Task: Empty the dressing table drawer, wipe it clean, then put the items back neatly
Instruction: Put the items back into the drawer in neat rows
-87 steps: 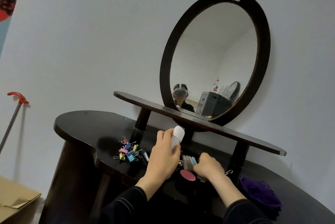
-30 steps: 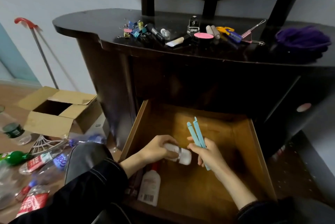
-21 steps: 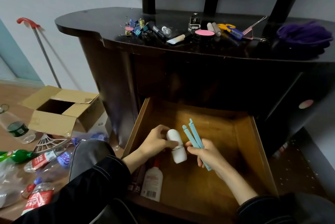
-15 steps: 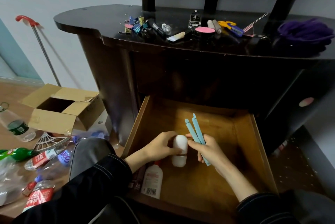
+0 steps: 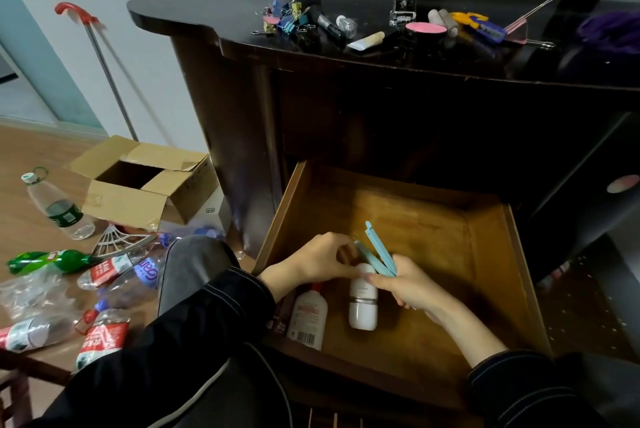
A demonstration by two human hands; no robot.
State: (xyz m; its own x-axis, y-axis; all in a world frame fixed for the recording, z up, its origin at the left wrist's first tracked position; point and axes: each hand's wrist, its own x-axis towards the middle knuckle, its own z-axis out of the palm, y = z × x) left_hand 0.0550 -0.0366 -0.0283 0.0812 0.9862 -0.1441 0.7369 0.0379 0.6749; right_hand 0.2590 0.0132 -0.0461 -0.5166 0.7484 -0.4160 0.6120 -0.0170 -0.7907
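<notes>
The open wooden drawer [image 5: 485,254] is the landmark. Above it, on the dark tabletop [image 5: 207,12], lie binder clips [image 5: 284,17], a tube [image 5: 367,40], a pink compact [image 5: 426,28] and scissors [image 5: 478,24]. Left of the drawer a cardboard box [image 5: 138,185] and plastic bottles [image 5: 59,209] crowd the floor. Inside, near the drawer's front left, a white bottle [image 5: 362,303] lies beside a labelled bottle [image 5: 310,318]. The left hand [image 5: 311,263] curls its fingers over the white bottle's far end. The right hand [image 5: 412,284] pinches two blue clip sticks [image 5: 377,253], touching that bottle.

Open wooden drawer [image 5: 485,254]; white roll-on bottle [image 5: 362,306] lying inside beside a glue bottle [image 5: 309,318], seemingly flat
</notes>
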